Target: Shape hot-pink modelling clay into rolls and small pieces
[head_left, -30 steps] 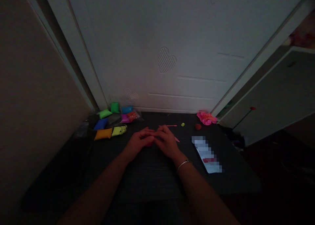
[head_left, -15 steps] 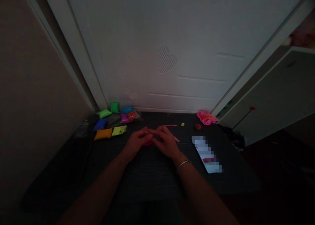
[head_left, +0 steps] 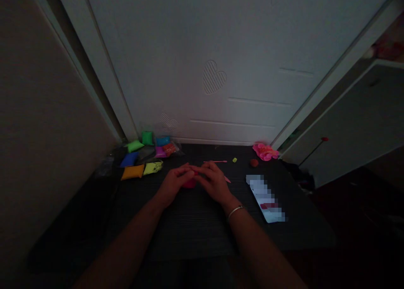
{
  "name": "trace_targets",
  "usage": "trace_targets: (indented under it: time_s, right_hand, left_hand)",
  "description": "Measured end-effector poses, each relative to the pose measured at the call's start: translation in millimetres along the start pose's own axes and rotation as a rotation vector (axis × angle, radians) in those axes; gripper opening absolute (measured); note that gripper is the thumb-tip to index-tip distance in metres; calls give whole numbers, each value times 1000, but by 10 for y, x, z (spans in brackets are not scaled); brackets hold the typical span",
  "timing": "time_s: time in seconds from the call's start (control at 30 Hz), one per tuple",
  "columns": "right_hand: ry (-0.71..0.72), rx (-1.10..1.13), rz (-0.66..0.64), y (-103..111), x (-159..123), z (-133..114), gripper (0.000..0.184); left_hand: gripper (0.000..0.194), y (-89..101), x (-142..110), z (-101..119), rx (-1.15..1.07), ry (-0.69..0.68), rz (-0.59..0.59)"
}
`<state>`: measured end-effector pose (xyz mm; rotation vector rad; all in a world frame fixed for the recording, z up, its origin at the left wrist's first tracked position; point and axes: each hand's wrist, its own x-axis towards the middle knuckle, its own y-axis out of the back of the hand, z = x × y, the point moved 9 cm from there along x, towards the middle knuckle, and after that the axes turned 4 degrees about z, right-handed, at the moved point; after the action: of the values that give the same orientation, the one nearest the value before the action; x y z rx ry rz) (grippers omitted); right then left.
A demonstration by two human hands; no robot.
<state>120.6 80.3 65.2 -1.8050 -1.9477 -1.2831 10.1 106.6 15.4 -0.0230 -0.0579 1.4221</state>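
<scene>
Between both hands, low over the dark table, is a lump of pinkish-red modelling clay (head_left: 189, 183). My left hand (head_left: 175, 180) curls round its left side, thumb across the near top. From the right, my right hand (head_left: 213, 180) pinches at the clay with thumb and fingers, and the fingertips of both hands meet at its top. Part of the lump is hidden by the fingers. A thin pink tool (head_left: 216, 161) lies just beyond my right hand. The tip of a pink pointed tool (head_left: 227, 179) shows beside it.
Several coloured packets lie at the back left, among them an orange packet (head_left: 132, 172) and a yellow one (head_left: 153, 167). Right of my hands are a small yellow piece (head_left: 234, 159), a reddish-brown lump (head_left: 253, 163), a pink flower (head_left: 265, 151) and a phone (head_left: 265, 199). A white panel (head_left: 195, 103) stands behind.
My fingers have shifted slightly over the clay, and a little more of its red surface shows between them. Nothing else on the table has moved.
</scene>
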Motion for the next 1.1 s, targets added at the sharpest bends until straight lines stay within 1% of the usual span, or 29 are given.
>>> trace_targets:
  time_s: [0.13,0.3,0.43,0.57,0.63,0.77,0.9,0.97,1.03,1.1]
  right_hand:
    - [-5,-4,-17,-6,0,-1,36]
    - [9,-2,34,35,-8,10,25]
    - [-1,-12,25,22,-7,21,30]
    - [13,-8,45,42,-3,-6,27]
    - [-1,-8,43,41,-5,2,28]
    - [6,6,49,53,-2,-19,25]
    - [-28,29,13,31,11,-23,35]
    - [-49,49,-3,19,13,-15,37]
    - [-60,61,-6,13,12,-3,35]
    - [-59,72,11,23,10,9,30]
  left_hand:
    - [16,11,-6,1,-10,20,15]
    - [18,11,-8,27,-24,10,17]
    - [18,2,-9,12,-2,20,8]
    - [21,14,-10,20,-13,13,29]
    - [21,8,-13,24,-22,14,25]
    - [21,-2,-15,36,-37,9,15]
    - [18,33,-8,16,-39,22,42]
    - [18,49,-4,14,-45,22,53]
    - [18,48,-3,23,-52,16,48]
    - [19,29,-5,36,-35,4,28]
